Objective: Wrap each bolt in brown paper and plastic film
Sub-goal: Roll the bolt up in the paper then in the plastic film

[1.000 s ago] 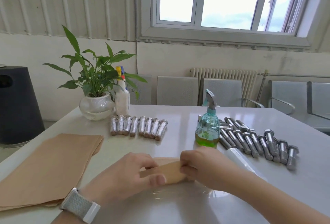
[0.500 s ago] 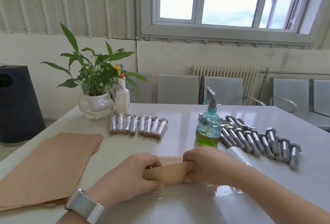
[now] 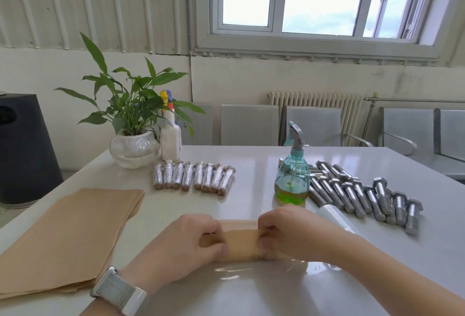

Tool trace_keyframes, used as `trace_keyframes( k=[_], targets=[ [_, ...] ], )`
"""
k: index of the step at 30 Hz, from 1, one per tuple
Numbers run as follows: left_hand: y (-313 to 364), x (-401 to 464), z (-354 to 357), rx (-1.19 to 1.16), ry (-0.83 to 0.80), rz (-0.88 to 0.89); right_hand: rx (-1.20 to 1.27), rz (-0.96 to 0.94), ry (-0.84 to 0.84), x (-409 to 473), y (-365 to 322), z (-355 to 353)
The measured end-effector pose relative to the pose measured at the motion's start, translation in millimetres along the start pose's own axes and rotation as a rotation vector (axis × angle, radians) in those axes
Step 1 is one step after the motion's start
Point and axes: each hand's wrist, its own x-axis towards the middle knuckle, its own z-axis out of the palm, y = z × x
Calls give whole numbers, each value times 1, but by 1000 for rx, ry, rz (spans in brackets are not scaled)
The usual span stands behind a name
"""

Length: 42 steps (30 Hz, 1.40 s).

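Rolled further toward the worker since a second ago, the brown paper roll (image 3: pixel 245 245), presumably hiding a bolt, lies on clear film (image 3: pixel 264 273), left hand (image 3: pixel 186 242) and right hand (image 3: pixel 289 234) pinching its ends to keep the wrap tight.

Both hands, left hand (image 3: pixel 187 241) and right hand (image 3: pixel 292 234), grip the brown paper roll (image 3: pixel 245 242) from its two ends; bare table (image 3: pixel 251 197) lies open just beyond the grip up to the row of wrapped bolts (image 3: pixel 193 177). Left of the grip the stack of brown paper sheets (image 3: pixel 68 237) lies flat and low. Right of the grip, close by, stand the plastic film roll (image 3: pixel 334 217), green spray bottle (image 3: pixel 293 177) and loose bolts (image 3: pixel 364 194); plastic film sheet (image 3: pixel 264 273) lies flat on the near side.
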Motion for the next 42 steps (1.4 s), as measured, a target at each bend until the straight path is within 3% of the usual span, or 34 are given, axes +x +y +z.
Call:
trace_keyframes(
  k=[7,16,21,27,31,35,37,42],
  targets=[
    [8,2,10,103,103,-8,58,16,35,7,5,11],
    [21,7,26,273,310,-162,74,105,262,7,5,33],
    [24,10,29,361,301,-208,-137,-95,410,0,0,37],
    [25,10,28,359,309,-149,-51,-47,301,-7,5,50],
    [25,6,22,322,304,-38,84,-32,244,-5,6,46],
    [29,7,20,528,235,343,158,-44,228,-4,9,45],
    [27,4,24,623,197,453,200,-51,219,-6,10,46],
    [21,0,23,601,203,409,258,-43,224,-7,11,47]
  ],
)
